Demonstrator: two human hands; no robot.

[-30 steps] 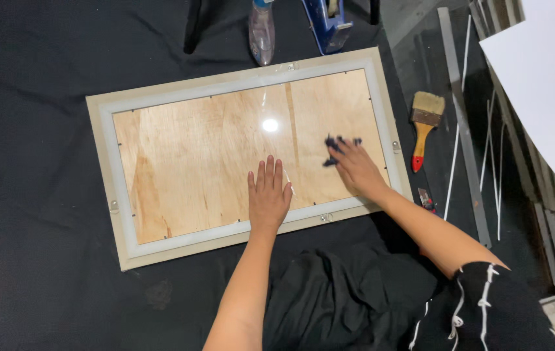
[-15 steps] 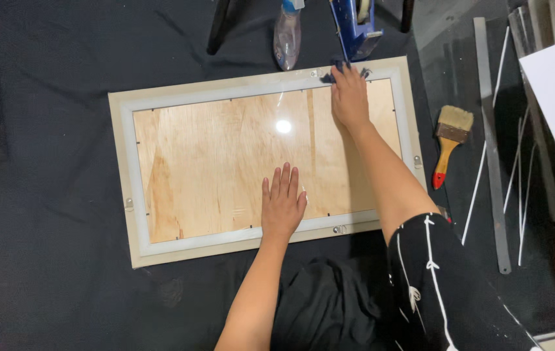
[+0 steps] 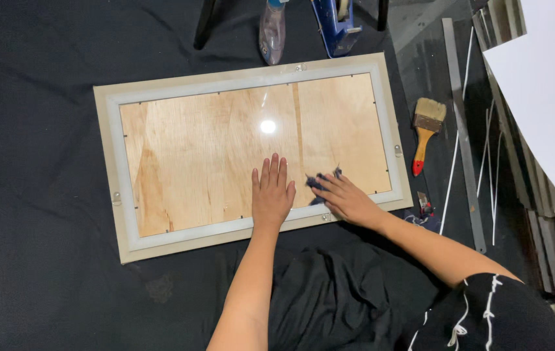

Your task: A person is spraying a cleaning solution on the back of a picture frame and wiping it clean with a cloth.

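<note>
The right hand (image 3: 347, 198) is keeping its grip closed on a small dark blue cloth (image 3: 319, 182), the fingers bunching it against the glass near the lower right corner of the picture frame (image 3: 109, 175); bits of the cloth are poking out past the fingertips. The left hand (image 3: 272, 192) is gripping nothing: it is lying flat, fingers straight and close together, palm pressing down on the glass just beside the right hand, near the middle of the frame's lower edge. The two hands are sitting close to each other but are not touching.

The frame is lying face up on a bench covered with black fabric (image 3: 43, 279), its long side running left to right and tilting slightly. Its border is pale and off-white, and a light wooden backing panel (image 3: 199, 156) is showing through the glass, with a bright spot of lamp glare near the centre.

To the right of the frame, a paintbrush (image 3: 425, 133) with a yellow-and-red handle is lying on the fabric, bristles pointing away from the person. A long metal ruler (image 3: 462, 136) is lying just beyond it. Above the frame's top edge, a clear plastic bottle (image 3: 272, 29) and a blue tool (image 3: 337, 23) are resting. A large white sheet (image 3: 547, 97) is filling the upper right corner.
</note>
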